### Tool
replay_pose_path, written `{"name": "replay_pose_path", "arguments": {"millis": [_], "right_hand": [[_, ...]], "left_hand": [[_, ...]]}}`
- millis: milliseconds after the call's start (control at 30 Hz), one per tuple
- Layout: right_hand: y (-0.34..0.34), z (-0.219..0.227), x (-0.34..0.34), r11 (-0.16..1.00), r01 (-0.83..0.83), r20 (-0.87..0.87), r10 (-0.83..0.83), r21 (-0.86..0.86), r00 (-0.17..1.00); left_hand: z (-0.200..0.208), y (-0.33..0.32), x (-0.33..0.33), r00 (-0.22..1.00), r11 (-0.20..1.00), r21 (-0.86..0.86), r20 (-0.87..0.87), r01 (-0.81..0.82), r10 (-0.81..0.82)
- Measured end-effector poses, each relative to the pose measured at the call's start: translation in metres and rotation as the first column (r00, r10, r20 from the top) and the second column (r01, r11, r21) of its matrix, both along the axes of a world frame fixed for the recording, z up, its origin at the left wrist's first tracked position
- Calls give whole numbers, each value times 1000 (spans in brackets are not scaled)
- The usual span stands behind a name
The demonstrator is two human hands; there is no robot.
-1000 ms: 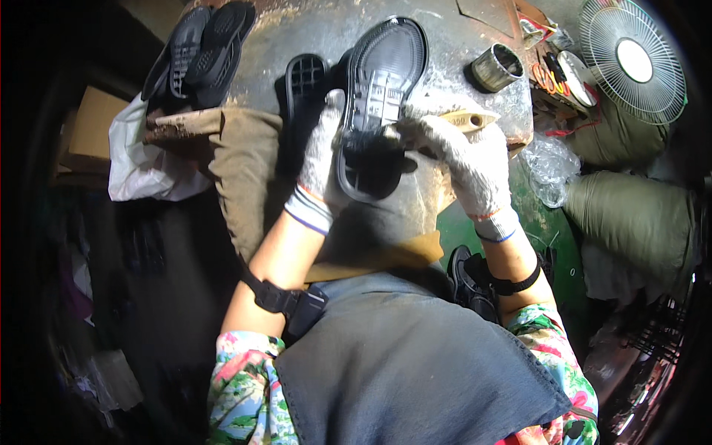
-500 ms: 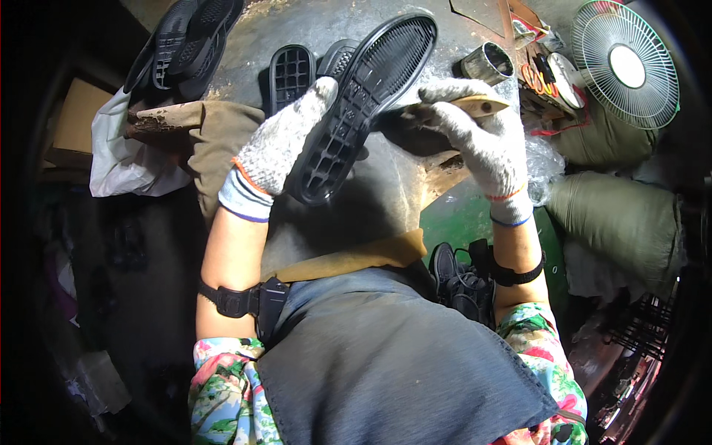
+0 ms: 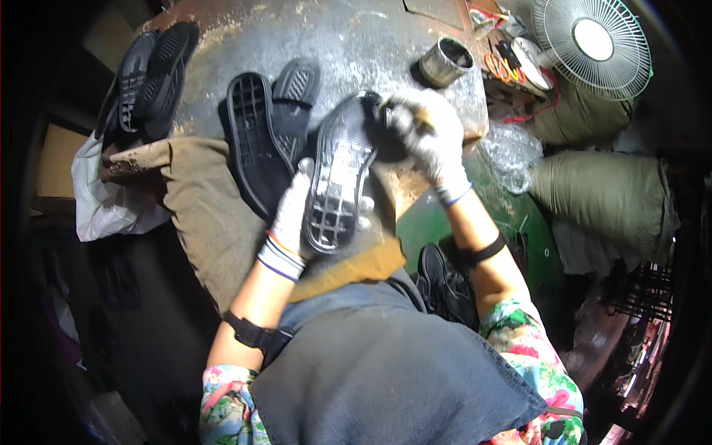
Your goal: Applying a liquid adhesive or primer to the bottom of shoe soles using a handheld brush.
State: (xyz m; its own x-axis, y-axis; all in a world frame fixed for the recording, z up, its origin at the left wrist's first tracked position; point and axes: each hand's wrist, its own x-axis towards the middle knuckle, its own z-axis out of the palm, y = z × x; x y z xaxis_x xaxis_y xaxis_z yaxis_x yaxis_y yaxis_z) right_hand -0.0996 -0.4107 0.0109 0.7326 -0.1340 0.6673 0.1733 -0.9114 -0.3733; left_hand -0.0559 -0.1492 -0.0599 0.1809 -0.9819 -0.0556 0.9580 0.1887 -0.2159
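Observation:
A black shoe sole, with its gridded heel toward me, lies tilted in my left hand. That gloved hand is closed around its left edge and underside, with fingertips showing on the right. The sole's middle and heel shine brightly. My gloved right hand, blurred, is closed on a brush with a wooden handle, at the right of the sole's toe end. The brush's tip is hard to make out. Left of the sole, a black gridded sole and a black strapped slipper lie on the table.
A metal can stands on the worn table. More black slippers sit at its left edge. A white fan, orange-handled scissors, clear plastic and green sacks are at right. Dark shoes rest below.
The sole has come closer to me and turned more upright in my left hand. My right hand has moved from beside it to its toe end. The view has shifted.

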Motion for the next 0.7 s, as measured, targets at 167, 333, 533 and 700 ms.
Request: {"name": "replay_pose_path", "arguments": {"millis": [167,333,533,700], "right_hand": [[15,-1,6,998,27,-114,-34,-63,993],[7,5,17,967,242,59,-237,-84,970],[55,31,-28,755,413,-380,-234,509,895],[9,2,13,740,244,-193,-156,626,969]], "left_hand": [[0,-11,-11,999,1000,16,39,-25,24],[18,-14,-5,990,996,68,128,-61,52],[0,1,1,994,968,242,108,-62,36],[-2,-3,0,989,997,71,147,-11,0]]}}
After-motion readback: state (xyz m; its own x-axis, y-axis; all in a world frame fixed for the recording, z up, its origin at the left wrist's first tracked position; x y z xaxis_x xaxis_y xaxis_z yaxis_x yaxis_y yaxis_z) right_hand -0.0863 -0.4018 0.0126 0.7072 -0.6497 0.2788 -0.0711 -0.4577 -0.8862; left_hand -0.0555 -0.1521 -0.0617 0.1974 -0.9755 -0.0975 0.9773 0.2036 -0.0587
